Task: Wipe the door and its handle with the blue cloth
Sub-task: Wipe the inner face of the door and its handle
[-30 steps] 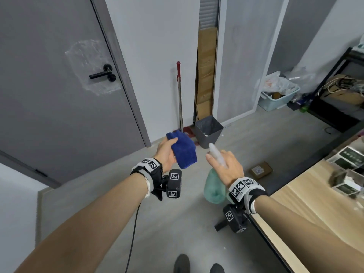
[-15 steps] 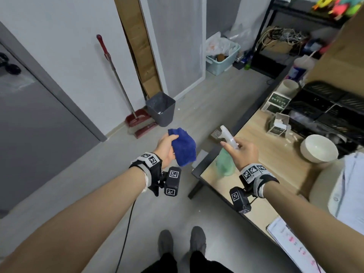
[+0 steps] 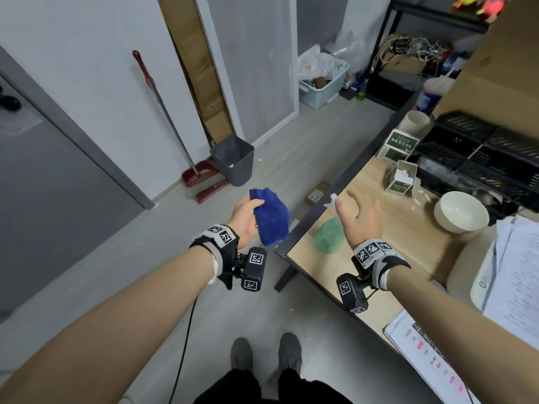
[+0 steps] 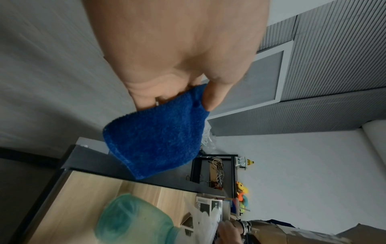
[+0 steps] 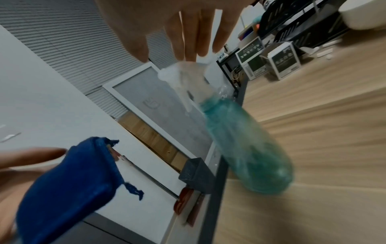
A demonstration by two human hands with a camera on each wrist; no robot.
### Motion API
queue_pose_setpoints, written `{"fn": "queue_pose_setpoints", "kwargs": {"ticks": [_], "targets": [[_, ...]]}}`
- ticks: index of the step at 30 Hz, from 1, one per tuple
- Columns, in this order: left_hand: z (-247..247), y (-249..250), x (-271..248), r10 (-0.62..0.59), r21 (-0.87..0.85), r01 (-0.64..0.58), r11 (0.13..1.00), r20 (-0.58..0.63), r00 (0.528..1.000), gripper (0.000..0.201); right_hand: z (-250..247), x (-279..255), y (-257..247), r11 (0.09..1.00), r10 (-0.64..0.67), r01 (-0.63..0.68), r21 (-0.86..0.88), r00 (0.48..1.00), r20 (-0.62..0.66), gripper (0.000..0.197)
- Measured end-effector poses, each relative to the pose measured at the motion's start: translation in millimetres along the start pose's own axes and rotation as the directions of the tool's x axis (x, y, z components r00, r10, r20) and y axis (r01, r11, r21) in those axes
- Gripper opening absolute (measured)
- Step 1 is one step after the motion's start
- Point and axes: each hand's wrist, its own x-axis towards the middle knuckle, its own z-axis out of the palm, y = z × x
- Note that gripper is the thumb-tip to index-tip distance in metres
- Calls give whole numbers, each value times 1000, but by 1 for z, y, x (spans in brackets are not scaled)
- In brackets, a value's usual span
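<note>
The grey door [image 3: 43, 185] stands at the far left, with its black handle [image 3: 10, 103] cut off by the frame edge. My left hand [image 3: 245, 214] pinches the folded blue cloth [image 3: 271, 217] between thumb and fingers over the floor; the left wrist view shows the cloth [image 4: 156, 140] hanging from that grip. A green spray bottle [image 3: 328, 234] stands blurred on the corner of the wooden table [image 3: 393, 272]. Just above its white nozzle hovers my right hand [image 3: 358, 217], fingers [image 5: 188, 41] straight and spread, holding nothing.
A grey bin [image 3: 233, 158] and a red broom with dustpan [image 3: 201, 182] stand by the wall. On the table are a white bowl [image 3: 460, 211], small boxes [image 3: 402, 176], black trays [image 3: 481, 153] and papers [image 3: 437, 360].
The view swung right from the door to the table. My right hand put the spray bottle down on the table corner and let go of it. The left hand kept the cloth.
</note>
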Motion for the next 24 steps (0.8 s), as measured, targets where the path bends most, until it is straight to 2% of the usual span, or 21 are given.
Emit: {"fn": "queue_pose_setpoints", "kwargs": {"ticks": [3, 5, 6, 8, 9, 11, 13, 14, 16, 19, 22, 24], "targets": [[-20, 10, -9, 65, 45, -65, 997, -1, 998, 33, 8, 10, -32, 990, -136, 139, 38, 988, -76, 46], [-38, 22, -18, 112, 94, -112, 989, 0, 994, 34, 20, 16, -61, 970, -214, 219, 107, 975, -62, 39], [-45, 27, -23, 130, 130, -129, 983, 1, 992, 33, 26, 17, -76, 960, -225, 225, 167, 974, -20, 35], [-72, 42, -37, 171, 210, -168, 963, 3, 985, 33, 47, 16, -118, 942, -258, 213, 260, 954, 155, 24], [-85, 50, -43, 187, 255, -182, 950, 5, 982, 33, 59, 14, -141, 941, -288, 222, 255, 921, 261, 20], [-117, 64, -57, 221, 348, -208, 914, 3, 975, 32, 86, 6, -185, 934, -352, 276, 227, 818, 455, 20], [-151, 80, -74, 253, 413, -225, 882, -14, 967, 27, 113, -8, -228, 921, -390, 305, 243, 720, 574, 24], [-169, 87, -83, 269, 434, -229, 871, -32, 963, 25, 127, -14, -246, 914, -405, 312, 258, 690, 600, 25], [-209, 100, -103, 293, 455, -222, 862, -90, 952, 26, 154, -27, -283, 901, -432, 304, 308, 660, 614, 24], [-268, 116, -131, 318, 439, -214, 872, -178, 931, 23, 189, -46, -335, 870, -482, 272, 412, 647, 591, 25], [-322, 131, -164, 335, 352, -242, 904, -232, 913, 28, 219, -64, -385, 829, -539, 279, 484, 629, 561, 31], [-351, 137, -185, 351, 294, -278, 914, -234, 907, 32, 237, -73, -412, 809, -565, 288, 512, 622, 543, 27]]}}
